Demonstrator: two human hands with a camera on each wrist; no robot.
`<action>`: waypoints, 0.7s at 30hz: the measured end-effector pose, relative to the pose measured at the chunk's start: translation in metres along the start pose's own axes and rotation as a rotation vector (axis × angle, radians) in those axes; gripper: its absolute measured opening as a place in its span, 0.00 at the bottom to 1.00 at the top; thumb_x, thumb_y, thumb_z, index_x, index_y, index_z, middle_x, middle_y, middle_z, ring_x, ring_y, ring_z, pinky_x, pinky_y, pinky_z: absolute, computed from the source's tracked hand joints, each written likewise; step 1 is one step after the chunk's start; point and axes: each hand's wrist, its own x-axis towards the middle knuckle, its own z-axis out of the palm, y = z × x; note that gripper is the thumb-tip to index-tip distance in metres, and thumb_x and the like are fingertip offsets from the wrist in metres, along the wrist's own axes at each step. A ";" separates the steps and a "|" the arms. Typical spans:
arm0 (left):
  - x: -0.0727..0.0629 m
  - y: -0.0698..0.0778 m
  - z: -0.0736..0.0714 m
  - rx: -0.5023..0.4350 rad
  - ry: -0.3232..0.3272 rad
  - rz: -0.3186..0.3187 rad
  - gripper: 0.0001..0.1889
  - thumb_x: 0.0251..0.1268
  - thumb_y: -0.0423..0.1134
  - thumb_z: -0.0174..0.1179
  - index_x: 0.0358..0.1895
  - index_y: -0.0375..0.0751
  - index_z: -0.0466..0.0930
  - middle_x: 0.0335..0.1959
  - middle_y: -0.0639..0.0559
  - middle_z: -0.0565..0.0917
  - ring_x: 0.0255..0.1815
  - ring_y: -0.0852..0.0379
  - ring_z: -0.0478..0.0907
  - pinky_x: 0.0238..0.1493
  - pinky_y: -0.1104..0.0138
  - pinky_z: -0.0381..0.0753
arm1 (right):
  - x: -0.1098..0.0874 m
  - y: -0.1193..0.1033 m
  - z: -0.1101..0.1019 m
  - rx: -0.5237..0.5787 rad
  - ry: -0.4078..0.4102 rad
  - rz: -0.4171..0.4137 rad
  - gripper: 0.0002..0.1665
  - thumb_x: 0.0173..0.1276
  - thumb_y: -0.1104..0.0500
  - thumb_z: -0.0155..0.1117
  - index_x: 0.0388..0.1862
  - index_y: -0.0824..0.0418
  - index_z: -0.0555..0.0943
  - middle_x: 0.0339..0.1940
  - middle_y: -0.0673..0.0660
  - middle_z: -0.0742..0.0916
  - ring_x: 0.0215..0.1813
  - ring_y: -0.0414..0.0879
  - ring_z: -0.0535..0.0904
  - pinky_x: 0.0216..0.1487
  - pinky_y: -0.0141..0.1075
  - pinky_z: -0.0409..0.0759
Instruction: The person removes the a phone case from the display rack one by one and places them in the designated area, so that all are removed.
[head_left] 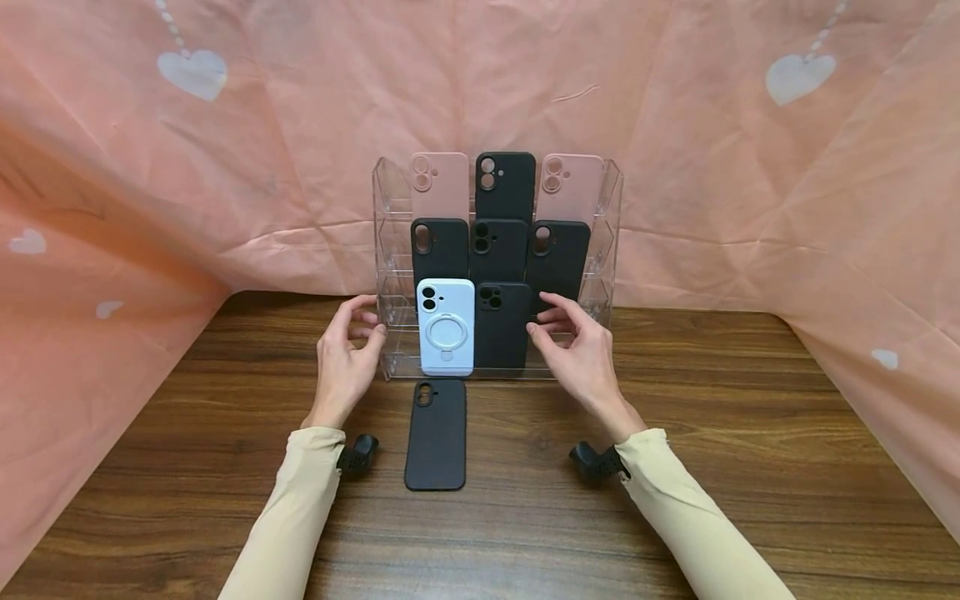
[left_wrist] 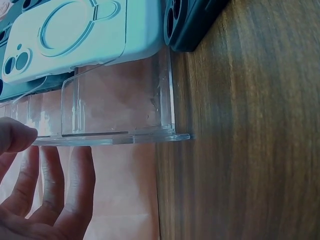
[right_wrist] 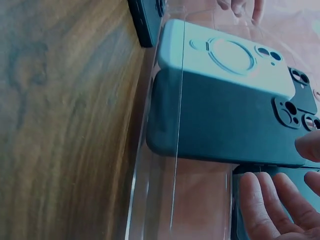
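Note:
A clear stepped display stand (head_left: 389, 367) holds phone cases in three rows. My left hand (head_left: 347, 354) holds the stand's left side panel; in the left wrist view its thumb (left_wrist: 19, 136) overlaps the panel edge and the fingers (left_wrist: 80, 180) meet its outer side. In the front row lean a white phone case (head_left: 447, 358) with a ring and a black phone case (head_left: 504, 333). Beside that black case is my right hand (head_left: 581, 354), holding nothing, thumb and fingers apart. The right wrist view shows its fingertips (right_wrist: 252, 187) over a second-row black case (head_left: 562, 258).
Another black phone case (head_left: 437, 437) lies flat on the wooden table (head_left: 720, 483), just before the stand. Behind, the top row has a pink case (head_left: 439, 196), a black case (head_left: 506, 196) and a second pink one. A pink cloth (head_left: 712, 167) with hearts surrounds the table.

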 end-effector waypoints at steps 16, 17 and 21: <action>0.000 -0.002 0.001 -0.004 -0.005 -0.022 0.21 0.67 0.29 0.62 0.62 0.48 0.79 0.44 0.43 0.84 0.40 0.48 0.87 0.30 0.78 0.73 | 0.017 -0.002 0.002 -0.070 -0.061 -0.048 0.29 0.69 0.59 0.70 0.69 0.48 0.79 0.41 0.58 0.89 0.41 0.52 0.90 0.40 0.40 0.86; 0.000 -0.003 0.001 -0.004 -0.004 -0.023 0.21 0.67 0.29 0.62 0.62 0.48 0.79 0.44 0.44 0.84 0.40 0.48 0.86 0.29 0.78 0.73 | 0.018 -0.002 0.002 -0.074 -0.065 -0.051 0.29 0.69 0.59 0.70 0.69 0.48 0.79 0.41 0.59 0.89 0.41 0.52 0.90 0.40 0.41 0.86; 0.000 -0.002 0.002 -0.001 0.004 -0.023 0.21 0.67 0.29 0.62 0.62 0.48 0.79 0.44 0.44 0.84 0.39 0.49 0.86 0.29 0.77 0.72 | 0.020 -0.003 0.003 -0.092 -0.077 -0.064 0.28 0.69 0.60 0.69 0.68 0.48 0.80 0.41 0.59 0.89 0.41 0.53 0.89 0.43 0.47 0.88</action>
